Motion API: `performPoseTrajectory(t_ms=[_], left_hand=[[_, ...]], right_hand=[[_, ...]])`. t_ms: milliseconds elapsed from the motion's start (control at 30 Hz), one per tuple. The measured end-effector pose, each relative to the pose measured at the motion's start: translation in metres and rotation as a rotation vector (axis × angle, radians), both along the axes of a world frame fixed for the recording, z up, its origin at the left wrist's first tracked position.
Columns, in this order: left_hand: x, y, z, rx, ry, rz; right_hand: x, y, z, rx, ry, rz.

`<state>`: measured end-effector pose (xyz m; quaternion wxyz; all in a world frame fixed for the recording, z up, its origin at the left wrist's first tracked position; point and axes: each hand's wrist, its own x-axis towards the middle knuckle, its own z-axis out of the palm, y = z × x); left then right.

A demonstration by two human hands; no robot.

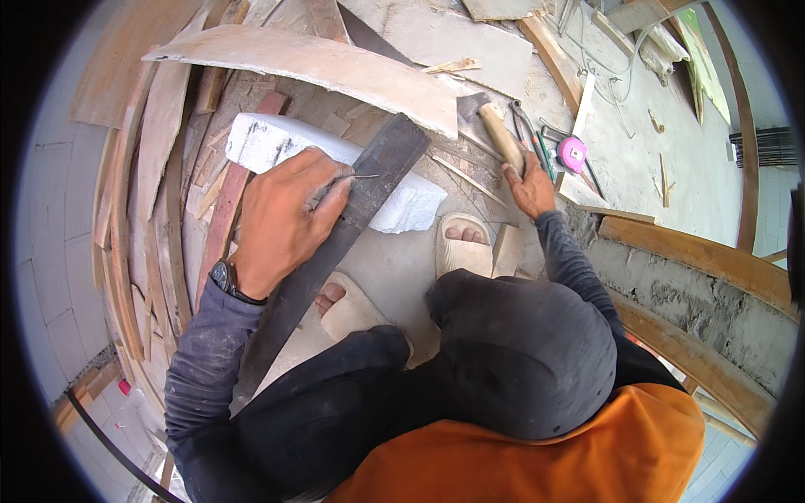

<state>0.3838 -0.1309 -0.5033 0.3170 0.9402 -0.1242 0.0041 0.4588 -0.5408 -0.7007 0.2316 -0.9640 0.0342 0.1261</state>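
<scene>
My left hand (293, 214) is closed in a pinch on a thin nail (366, 176), held over the upper part of a dark wooden plank (390, 155). The plank slants from beside my left leg up across a white block (272, 144) with chipped edges. From this view I cannot tell whether the nail's point touches the wood. To the right, my right hand (530, 189) is wrapped round the lower end of a hammer's wooden handle (500, 132). The hammer's metal head (472, 105) points up and away to the left, apart from the plank.
Pliers (521, 121) and a pink tape measure (572, 152) lie just beyond my right hand. A hand saw (369, 38) lies partly under a long pale board (310, 65). Several planks (159, 168) crowd the left side. Timber-edged concrete (696, 293) runs along the right.
</scene>
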Motion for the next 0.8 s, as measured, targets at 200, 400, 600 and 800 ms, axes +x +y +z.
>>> performPoseTrajectory(t_ms=[200,400,600,800], left_hand=[[-0.001,-0.001,-0.018,-0.195,-0.019,0.118],[0.006,-0.015,-0.043,-0.328,-0.072,0.231],[0.003,0.013,-0.03,-0.186,-0.068,0.101],[0.012,0.035,-0.004,0.044,-0.002,-0.121]], right_hand=[[-0.049,-0.003,0.041,0.464,0.218,-0.409],[-0.068,0.06,0.063,0.946,0.132,-0.395],[-0.047,0.087,0.13,0.834,0.265,0.02],[-0.041,0.1,0.201,0.639,0.415,0.295]])
